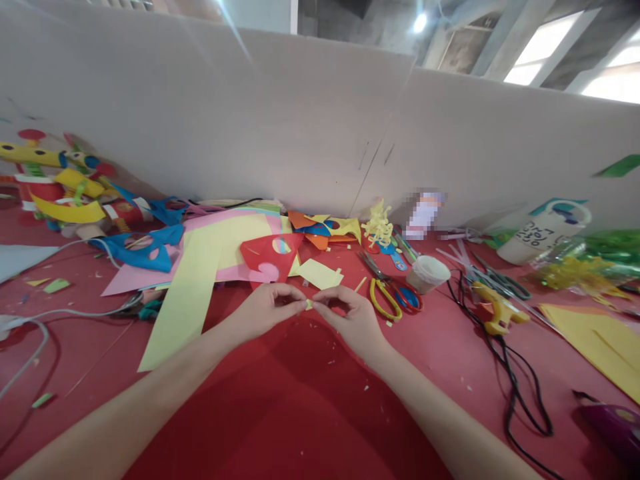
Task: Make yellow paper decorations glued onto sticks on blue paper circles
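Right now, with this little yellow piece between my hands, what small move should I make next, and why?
Perhaps a gentle fold or twist with your right hand while your left hand steadies the other side: both pinch the small yellow piece from opposite sides, and neither holds a tool.

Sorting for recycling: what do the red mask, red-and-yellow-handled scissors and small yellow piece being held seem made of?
Small yellow piece: perhaps paper, coloured like the pale yellow sheet; too small to judge finish.
Red mask: perhaps card or foam, matte; thin, with cut eye holes.
Scissors: probably metal blades, dull grey; likely plastic handles, evenly coloured.
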Demonstrator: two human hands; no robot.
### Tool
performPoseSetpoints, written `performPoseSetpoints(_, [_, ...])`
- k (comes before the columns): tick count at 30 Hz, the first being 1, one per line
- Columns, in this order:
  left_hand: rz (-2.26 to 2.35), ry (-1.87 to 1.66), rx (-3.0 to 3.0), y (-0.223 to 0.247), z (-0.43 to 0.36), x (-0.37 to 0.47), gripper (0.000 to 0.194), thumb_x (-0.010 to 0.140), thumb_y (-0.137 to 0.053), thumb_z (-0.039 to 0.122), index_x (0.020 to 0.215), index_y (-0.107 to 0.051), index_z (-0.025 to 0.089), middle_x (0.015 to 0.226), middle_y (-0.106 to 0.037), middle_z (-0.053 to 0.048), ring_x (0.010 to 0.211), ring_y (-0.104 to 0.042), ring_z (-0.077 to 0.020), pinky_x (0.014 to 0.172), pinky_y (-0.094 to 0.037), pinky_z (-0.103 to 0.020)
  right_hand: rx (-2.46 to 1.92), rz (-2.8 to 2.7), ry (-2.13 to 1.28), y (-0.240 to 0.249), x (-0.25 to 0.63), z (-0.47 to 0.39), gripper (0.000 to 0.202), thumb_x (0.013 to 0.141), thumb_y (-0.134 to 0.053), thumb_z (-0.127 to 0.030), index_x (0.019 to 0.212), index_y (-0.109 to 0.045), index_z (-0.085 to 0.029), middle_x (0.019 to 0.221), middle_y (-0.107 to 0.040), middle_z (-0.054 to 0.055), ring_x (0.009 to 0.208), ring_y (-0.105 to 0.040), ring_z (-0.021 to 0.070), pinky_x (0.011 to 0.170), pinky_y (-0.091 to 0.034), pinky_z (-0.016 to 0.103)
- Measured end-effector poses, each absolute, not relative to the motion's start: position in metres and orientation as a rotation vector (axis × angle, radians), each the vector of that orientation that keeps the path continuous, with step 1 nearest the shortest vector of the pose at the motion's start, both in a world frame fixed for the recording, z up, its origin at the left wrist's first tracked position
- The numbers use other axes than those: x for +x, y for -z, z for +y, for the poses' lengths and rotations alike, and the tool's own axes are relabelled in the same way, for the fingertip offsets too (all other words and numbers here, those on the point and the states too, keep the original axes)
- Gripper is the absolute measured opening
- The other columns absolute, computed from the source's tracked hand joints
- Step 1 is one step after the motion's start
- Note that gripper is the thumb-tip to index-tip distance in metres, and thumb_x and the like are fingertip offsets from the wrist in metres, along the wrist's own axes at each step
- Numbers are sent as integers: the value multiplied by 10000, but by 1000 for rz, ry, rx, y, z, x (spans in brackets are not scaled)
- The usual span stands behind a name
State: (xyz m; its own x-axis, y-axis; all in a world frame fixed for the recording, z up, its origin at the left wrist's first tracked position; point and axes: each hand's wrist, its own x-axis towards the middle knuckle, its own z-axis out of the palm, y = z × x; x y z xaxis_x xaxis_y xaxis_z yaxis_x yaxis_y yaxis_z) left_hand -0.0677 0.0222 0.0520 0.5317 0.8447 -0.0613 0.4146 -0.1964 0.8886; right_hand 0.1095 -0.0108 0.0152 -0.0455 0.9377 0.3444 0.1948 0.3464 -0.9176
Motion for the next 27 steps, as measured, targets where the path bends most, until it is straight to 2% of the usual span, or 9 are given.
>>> performPoseSetpoints(5, [1029, -585, 1847, -47, 22, -68, 206, 777, -556, 373, 801, -650, 191, 761, -649, -13, 718, -582, -154, 653, -440, -258, -1035, -1516, -864, -14, 109, -10, 56, 746, -610, -197, 783, -652, -201, 742, -653, 26, 680, -601, 145, 663, -496, 283])
performPoseSetpoints(14, [1049, -604, 2010, -48, 20, -66, 155, 785, -540, 317, 805, -640, 199, 793, -650, -19, 735, -587, -162, 670, -455, -273, -1093, -1556, -894, -11, 111, -8, 57, 736, -621, -247, 760, -638, -198, 709, -625, 17, 656, -596, 143, 647, -499, 282])
performPoseSetpoints(20, [1029, -504, 2178, -54, 17, -66, 162, 820, -491, 302, 832, -625, 211, 832, -641, -15, 755, -577, -162, 680, -434, -270, -1118, -1633, -936, -13, 115, -6, 34, 712, -609, -203, 742, -624, -196, 730, -620, 18, 678, -579, 142, 649, -480, 280])
performPoseSetpoints(27, [1017, -429, 2207, -55, 16, -64, 151, 820, -486, 297, 800, -603, 202, 828, -631, -21, 754, -568, -166, 687, -426, -275, -1149, -1594, -1195, -15, 115, -5, 37, 702, -596, -211, 705, -611, -178, 690, -616, 0, 643, -560, 127, 646, -456, 272])
